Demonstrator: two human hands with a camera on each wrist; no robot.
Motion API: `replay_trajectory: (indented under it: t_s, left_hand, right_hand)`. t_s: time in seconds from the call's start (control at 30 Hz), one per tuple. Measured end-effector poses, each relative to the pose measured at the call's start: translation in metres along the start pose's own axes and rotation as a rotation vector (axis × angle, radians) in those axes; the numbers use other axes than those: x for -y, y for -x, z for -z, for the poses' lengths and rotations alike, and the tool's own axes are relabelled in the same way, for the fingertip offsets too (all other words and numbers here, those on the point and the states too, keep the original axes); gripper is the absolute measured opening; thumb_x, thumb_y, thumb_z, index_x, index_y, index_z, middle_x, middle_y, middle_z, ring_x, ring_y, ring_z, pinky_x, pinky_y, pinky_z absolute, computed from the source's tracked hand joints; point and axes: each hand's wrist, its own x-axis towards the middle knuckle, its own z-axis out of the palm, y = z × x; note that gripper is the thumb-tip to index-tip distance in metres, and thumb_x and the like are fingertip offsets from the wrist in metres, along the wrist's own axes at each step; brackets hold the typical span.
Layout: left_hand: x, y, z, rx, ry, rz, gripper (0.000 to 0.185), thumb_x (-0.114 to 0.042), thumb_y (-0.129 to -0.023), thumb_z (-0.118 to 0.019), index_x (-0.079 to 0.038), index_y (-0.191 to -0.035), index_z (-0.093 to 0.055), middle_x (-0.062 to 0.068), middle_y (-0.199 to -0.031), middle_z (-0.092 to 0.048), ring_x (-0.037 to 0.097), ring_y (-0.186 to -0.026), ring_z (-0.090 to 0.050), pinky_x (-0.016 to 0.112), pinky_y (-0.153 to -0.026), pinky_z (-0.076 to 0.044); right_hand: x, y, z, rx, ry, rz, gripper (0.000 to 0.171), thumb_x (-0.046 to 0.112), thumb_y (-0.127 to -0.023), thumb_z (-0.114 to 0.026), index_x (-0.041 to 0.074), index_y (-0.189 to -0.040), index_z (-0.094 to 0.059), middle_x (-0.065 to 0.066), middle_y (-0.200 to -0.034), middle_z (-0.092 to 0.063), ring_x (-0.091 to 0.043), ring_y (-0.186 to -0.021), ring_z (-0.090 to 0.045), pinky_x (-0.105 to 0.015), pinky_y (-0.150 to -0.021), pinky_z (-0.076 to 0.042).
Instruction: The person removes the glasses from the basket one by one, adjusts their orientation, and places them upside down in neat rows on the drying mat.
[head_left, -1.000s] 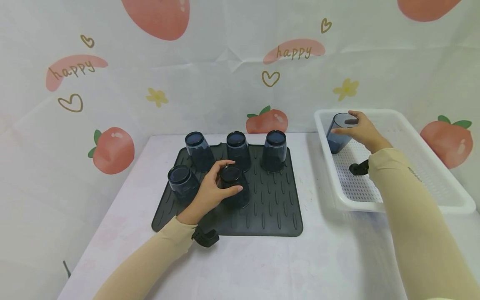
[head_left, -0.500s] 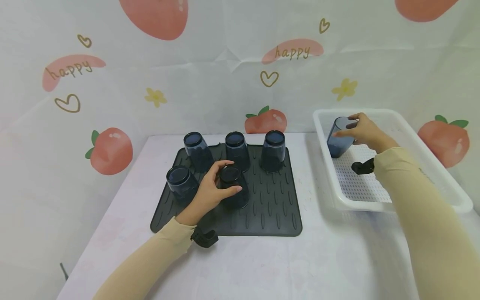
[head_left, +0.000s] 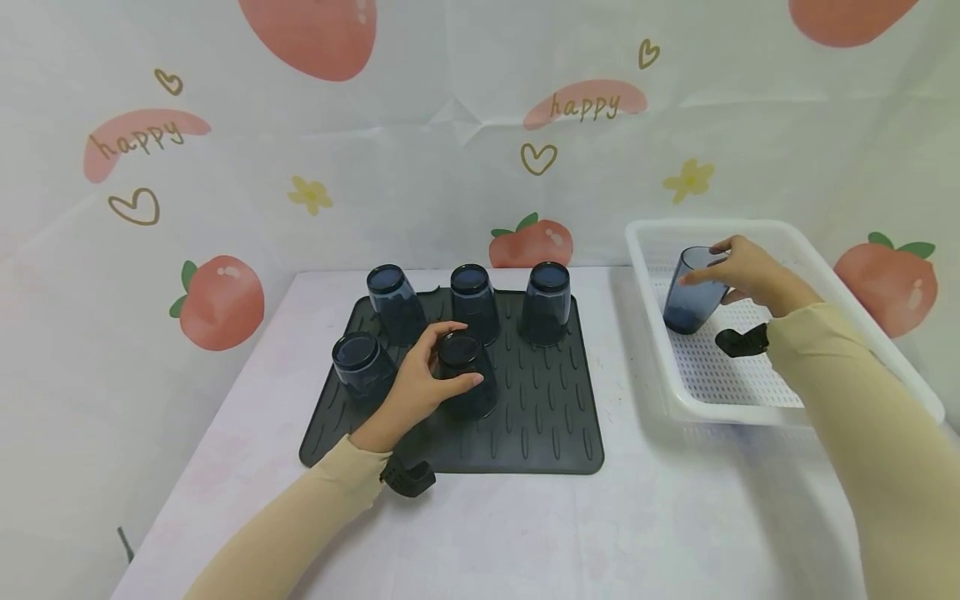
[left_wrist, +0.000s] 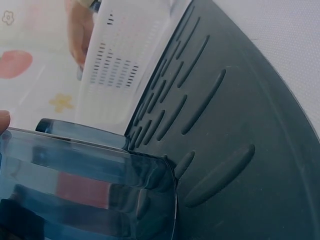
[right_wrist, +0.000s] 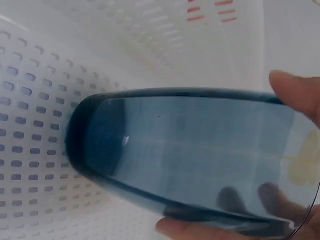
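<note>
Several dark blue translucent cups stand upside down on a dark ribbed drying mat (head_left: 555, 417). My left hand (head_left: 427, 382) curls round the front middle cup (head_left: 468, 379), which fills the left wrist view as cup (left_wrist: 85, 190) on the mat (left_wrist: 250, 125). My right hand (head_left: 738, 268) grips another blue cup (head_left: 693, 292) near its rim, mouth up, inside the white perforated basket (head_left: 750, 392). In the right wrist view this cup (right_wrist: 190, 155) hangs tilted over the basket floor (right_wrist: 35, 165), with fingertips (right_wrist: 295, 90) on its rim.
The mat's front right part holds no cup. Three cups (head_left: 547, 302) line the mat's back row and one cup (head_left: 358, 362) stands at the front left. The basket sits at the table's right, next to the fruit-print backdrop (head_left: 465, 125).
My right hand has drawn the cup a little nearer and to the right within the basket. My left hand stays on the front middle cup.
</note>
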Motion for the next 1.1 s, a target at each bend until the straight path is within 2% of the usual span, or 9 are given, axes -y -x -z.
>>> replay_trajectory:
  t_s: [0.1, 0.3, 0.37, 0.43, 0.5, 0.57, 0.63, 0.9, 1.1]
  left_hand:
    - [0.001, -0.001, 0.0, 0.0, -0.001, -0.003, 0.071, -0.008, -0.078, -0.08, -0.014, -0.138, -0.045, 0.012, -0.13, -0.05, 0.026, -0.121, -0.052, 0.043, -0.118, -0.028]
    - [0.003, -0.001, 0.001, 0.005, 0.001, 0.008, 0.07, -0.01, -0.078, -0.08, -0.016, -0.138, -0.045, 0.01, -0.131, -0.049, 0.024, -0.123, -0.051, 0.043, -0.118, -0.027]
    - [0.002, -0.001, 0.002, 0.01, -0.001, 0.014, 0.07, -0.01, -0.078, -0.08, -0.016, -0.138, -0.044, 0.009, -0.132, -0.048, 0.024, -0.123, -0.051, 0.042, -0.118, -0.027]
    - [0.001, -0.001, 0.003, 0.017, 0.001, 0.019, 0.071, -0.009, -0.078, -0.08, -0.016, -0.138, -0.044, 0.01, -0.132, -0.048, 0.025, -0.123, -0.051, 0.043, -0.118, -0.029]
    - [-0.001, -0.001, 0.003, 0.029, -0.004, 0.026, 0.072, -0.01, -0.078, -0.08, -0.016, -0.139, -0.043, 0.011, -0.132, -0.049, 0.026, -0.123, -0.051, 0.045, -0.116, -0.032]
    - [-0.003, 0.0, 0.004, 0.038, -0.015, 0.037, 0.072, -0.011, -0.078, -0.08, -0.016, -0.14, -0.043, 0.012, -0.132, -0.049, 0.026, -0.123, -0.052, 0.047, -0.113, -0.035]
    - [-0.004, 0.0, 0.004, 0.046, -0.023, 0.045, 0.073, -0.012, -0.078, -0.081, -0.016, -0.14, -0.042, 0.012, -0.132, -0.049, 0.026, -0.123, -0.052, 0.049, -0.111, -0.037]
    - [-0.006, -0.001, 0.007, 0.037, -0.035, 0.023, 0.072, -0.01, -0.079, -0.08, -0.013, -0.14, -0.042, 0.01, -0.139, -0.046, 0.025, -0.131, -0.046, 0.045, -0.119, -0.026]
    - [-0.011, -0.003, 0.012, 0.027, -0.042, 0.006, 0.07, -0.011, -0.08, -0.079, -0.014, -0.139, -0.043, 0.006, -0.139, -0.048, 0.021, -0.134, -0.043, 0.043, -0.118, -0.029]
  right_hand:
    - [0.004, 0.008, 0.0, -0.007, 0.01, -0.016, 0.102, 0.033, -0.088, -0.069, -0.015, -0.147, -0.001, -0.04, -0.151, -0.011, -0.047, -0.131, -0.032, -0.053, -0.091, -0.052]
    - [0.009, 0.021, 0.002, -0.061, 0.019, 0.011, 0.102, 0.036, -0.086, -0.071, -0.013, -0.148, -0.005, -0.039, -0.147, -0.025, -0.046, -0.128, -0.039, -0.037, -0.078, -0.059]
    - [0.012, 0.025, 0.003, -0.077, 0.01, 0.026, 0.102, 0.037, -0.086, -0.071, -0.012, -0.149, -0.006, -0.039, -0.146, -0.028, -0.044, -0.125, -0.043, -0.036, -0.078, -0.059]
    - [0.014, 0.029, 0.006, -0.091, -0.001, 0.04, 0.103, 0.038, -0.086, -0.071, -0.01, -0.149, -0.007, -0.038, -0.146, -0.029, -0.034, -0.115, -0.054, -0.035, -0.078, -0.059]
    - [0.016, 0.033, 0.008, -0.098, -0.009, 0.049, 0.103, 0.038, -0.086, -0.072, -0.009, -0.15, -0.006, -0.036, -0.147, -0.03, -0.016, -0.1, -0.062, -0.033, -0.077, -0.06]
    - [0.018, 0.038, 0.01, -0.11, -0.011, 0.05, 0.104, 0.04, -0.085, -0.072, -0.007, -0.151, -0.006, -0.034, -0.147, -0.031, 0.001, -0.084, -0.06, -0.029, -0.075, -0.059]
    - [0.021, 0.042, 0.012, -0.116, -0.024, 0.051, 0.104, 0.04, -0.086, -0.072, -0.006, -0.151, -0.005, -0.032, -0.148, -0.03, 0.011, -0.073, -0.055, -0.024, -0.072, -0.058]
    - [0.029, 0.057, 0.014, -0.149, -0.055, 0.073, 0.104, 0.037, -0.086, -0.072, -0.005, -0.151, -0.003, -0.029, -0.148, -0.03, 0.009, -0.074, -0.06, -0.017, -0.071, -0.057]
    - [0.032, 0.065, 0.014, -0.161, -0.09, 0.094, 0.1, 0.032, -0.087, -0.072, -0.004, -0.152, -0.004, -0.024, -0.146, -0.031, 0.009, -0.075, -0.06, -0.014, -0.07, -0.055]
